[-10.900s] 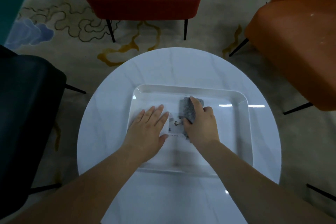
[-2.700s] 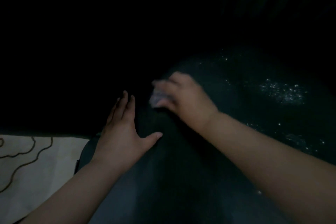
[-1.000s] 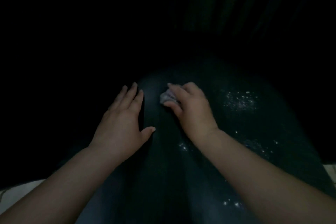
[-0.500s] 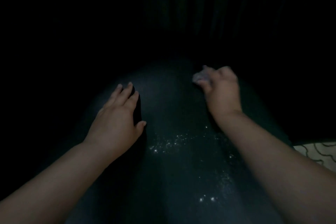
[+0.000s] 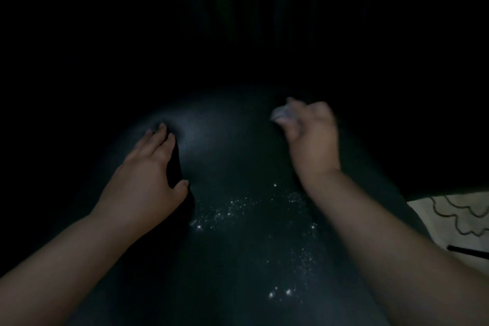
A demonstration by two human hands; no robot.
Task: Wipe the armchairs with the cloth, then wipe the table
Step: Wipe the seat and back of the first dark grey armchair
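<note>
The left hand lies flat with fingers straight on the dark armchair, likely bracing, while the right hand bunches the cloth in curled fingers at the far side, white specks nearer between both wrists.

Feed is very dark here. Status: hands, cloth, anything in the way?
Left hand flat on black armchair seat. Right hand grips cloth at far seat edge. White specks unwiped; nothing blocking.
</note>
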